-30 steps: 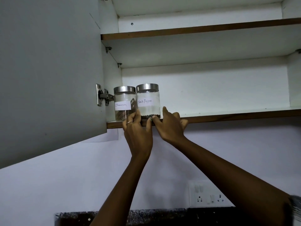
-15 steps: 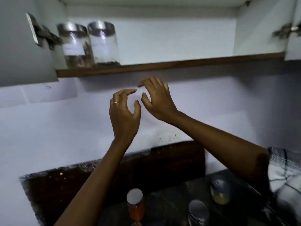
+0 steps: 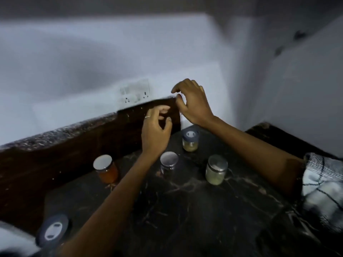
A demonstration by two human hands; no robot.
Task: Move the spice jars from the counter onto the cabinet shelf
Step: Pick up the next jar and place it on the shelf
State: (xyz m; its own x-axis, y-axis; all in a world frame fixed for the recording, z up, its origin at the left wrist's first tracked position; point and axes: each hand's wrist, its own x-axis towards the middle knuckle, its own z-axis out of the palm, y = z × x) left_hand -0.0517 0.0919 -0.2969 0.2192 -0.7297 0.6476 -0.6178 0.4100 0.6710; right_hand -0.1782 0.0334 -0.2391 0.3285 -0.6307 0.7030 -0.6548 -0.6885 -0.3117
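Several spice jars stand on the dark marble counter [image 3: 185,210]: an orange-filled jar [image 3: 106,168] at the left, a dark jar with a metal lid [image 3: 168,164] in the middle, a pale-filled jar [image 3: 216,169] to its right, and a jar with a dark lid [image 3: 190,140] further back. My left hand [image 3: 155,130] hovers above the dark middle jar, fingers loosely curled, holding nothing. My right hand [image 3: 193,102] hangs above the back jar, fingers spread and curved, also empty. The cabinet shelf is out of view.
A dark stone backsplash [image 3: 74,145] runs along the white wall, with a socket plate [image 3: 134,93] above it. A round dark lid [image 3: 52,230] lies at the lower left near a blurred white object. A wall corner closes the right side.
Both hands let go of the jar on the shelf and came down empty toward the counter. The view dropped from the cabinet to the counter jars.
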